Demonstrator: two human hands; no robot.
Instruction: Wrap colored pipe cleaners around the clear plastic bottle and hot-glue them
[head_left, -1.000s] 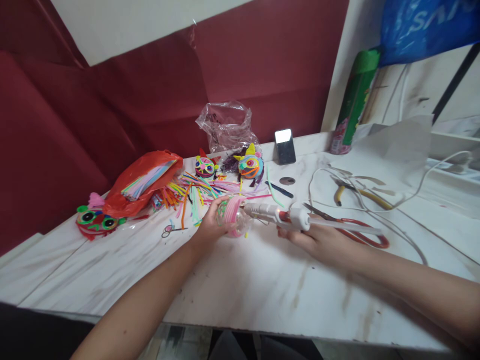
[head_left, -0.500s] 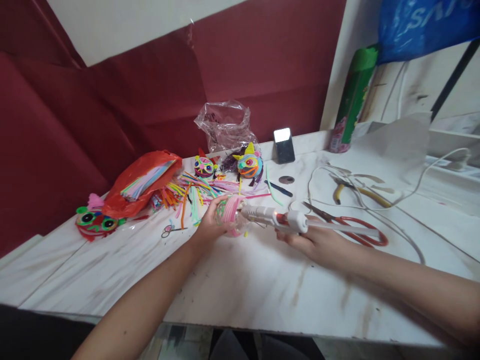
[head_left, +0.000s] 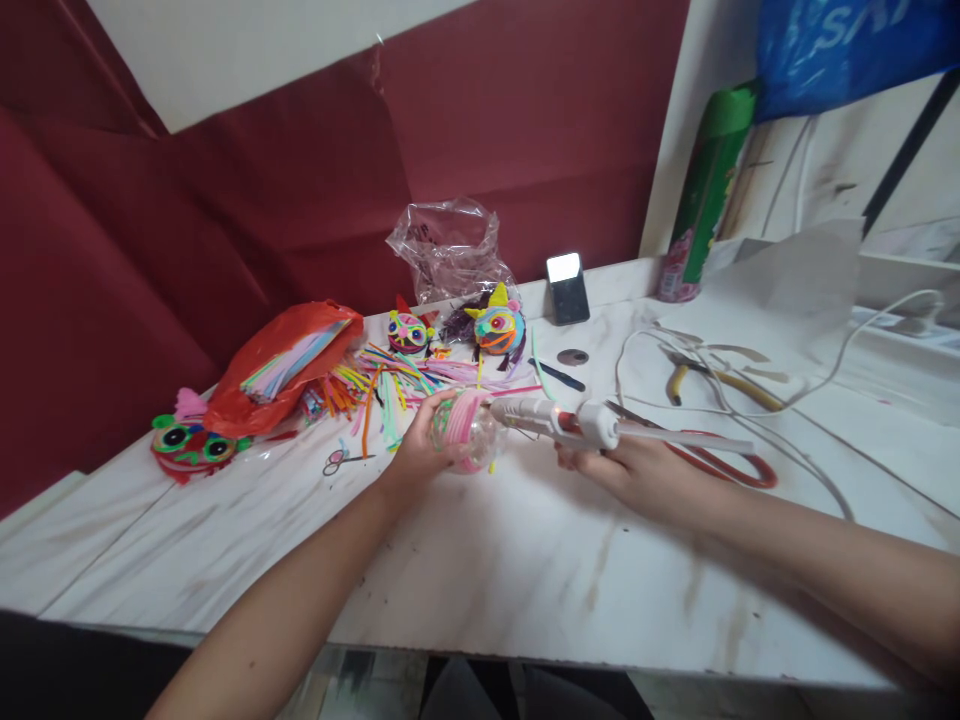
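Observation:
My left hand (head_left: 425,440) is wrapped round a clear plastic bottle piece (head_left: 487,440) banded with pink and green pipe cleaners (head_left: 466,425). In my right hand (head_left: 611,465) is a white glue gun (head_left: 551,420), a glue stick jutting from its back end. Its nozzle points left, at or close to the bottle piece's upper rim; whether it touches I cannot tell. Just behind my right hand lie large scissors with red handles (head_left: 761,468), partly covered by it. Loose pipe cleaners (head_left: 390,385) in many colours spread beyond my left hand.
Decorated pipe-cleaner heads (head_left: 196,448) stand left and at the back, by a red bag (head_left: 281,345). Small scissors (head_left: 341,460) lie left. Pliers (head_left: 720,385), a white cable (head_left: 817,385), a black knife (head_left: 556,375) and a green spray can (head_left: 709,195) are right and behind.
The glue gun has shifted slightly right, its nozzle drawing back a little from inside the bottle piece's rim. My right hand moved with it, covering more of the large scissors.

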